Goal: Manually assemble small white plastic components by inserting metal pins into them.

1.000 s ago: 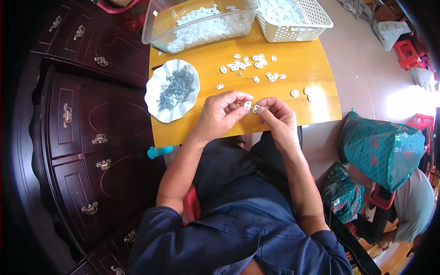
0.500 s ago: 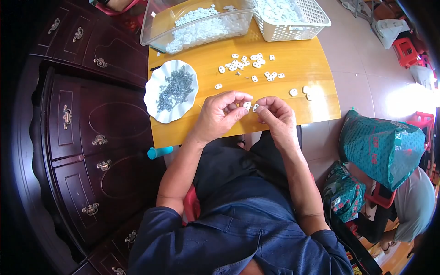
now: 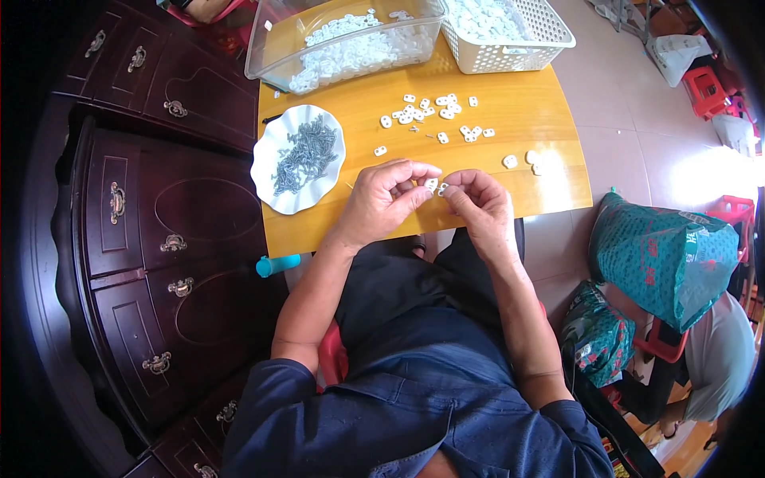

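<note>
My left hand and my right hand meet over the near edge of a yellow wooden table. Together their fingertips pinch a small white plastic piece. Whether a screw is between the fingers too, I cannot tell. Several more small white pieces lie scattered on the table beyond my hands. A white scalloped plate heaped with small grey metal screws sits left of my left hand.
A clear plastic bin of white pieces and a white mesh basket stand at the table's far edge. A dark wooden cabinet runs along the left. A teal tube lies under the table edge. Green bags sit at right.
Both hands stay together at the table's near edge with only small finger movements on the white piece. Nothing else has moved.
</note>
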Motion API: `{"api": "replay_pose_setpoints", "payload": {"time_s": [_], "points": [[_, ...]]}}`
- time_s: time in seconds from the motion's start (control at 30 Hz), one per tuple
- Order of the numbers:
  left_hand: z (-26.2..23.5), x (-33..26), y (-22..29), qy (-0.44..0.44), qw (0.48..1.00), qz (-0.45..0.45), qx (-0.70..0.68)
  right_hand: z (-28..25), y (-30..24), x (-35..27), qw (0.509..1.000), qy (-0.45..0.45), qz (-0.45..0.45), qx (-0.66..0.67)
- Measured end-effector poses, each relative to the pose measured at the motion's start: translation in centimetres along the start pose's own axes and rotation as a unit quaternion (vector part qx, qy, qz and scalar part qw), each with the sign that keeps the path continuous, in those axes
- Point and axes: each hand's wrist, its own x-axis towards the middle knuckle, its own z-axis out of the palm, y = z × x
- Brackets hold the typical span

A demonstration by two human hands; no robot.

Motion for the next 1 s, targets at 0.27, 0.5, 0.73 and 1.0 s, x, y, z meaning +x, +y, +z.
{"api": "replay_pose_setpoints", "payload": {"time_s": [0.27, 0.5, 0.73, 1.0], "points": [[0.1, 0.1, -0.3, -0.014, 1.0, 0.0, -0.007, 0.2, -0.1, 0.0, 1.0, -0.011, -0.002, -0.019], [-0.3, 0.3, 0.1, -0.018, 1.0, 0.017, 0.006, 0.5, -0.7, 0.0, 0.999, -0.01, 0.014, -0.048], [-0.4, 0.7, 0.5, -0.044, 0.995, 0.059, 0.067, 0.4, -0.7, 0.4, 0.999, -0.03, 0.035, -0.016], [1.9, 0.1, 1.3, 0.07, 0.939, 0.133, 0.308, 1.2, -0.9, 0.1, 0.996, -0.026, 0.024, 0.087]]}}
